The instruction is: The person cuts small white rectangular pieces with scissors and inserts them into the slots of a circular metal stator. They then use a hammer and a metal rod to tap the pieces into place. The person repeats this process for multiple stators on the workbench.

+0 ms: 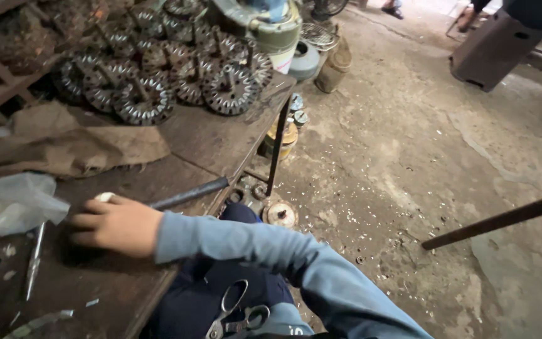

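Observation:
My right hand (pixel 117 223) reaches left across my lap, in a light blue sleeve, and lies palm down on the dark wooden workbench (pixel 208 138). Its fingers point left, close together. A small white piece (pixel 103 196) shows at the hand's upper edge; whether the hand grips it is unclear. A dark metal rod (pixel 189 193) runs from the bench edge to behind the hand. Grey-handled scissors (pixel 236 311) rest on my lap. My left hand is out of sight.
A clear plastic bag (pixel 7 201) and a thin metal tool (pixel 32 263) lie left of the hand. Behind are a brown sack (pixel 64 141) and a pile of toothed metal discs (pixel 152 69). Tins (pixel 286 135) sit under the bench. A rusty bar (pixel 503 220) crosses the littered concrete floor.

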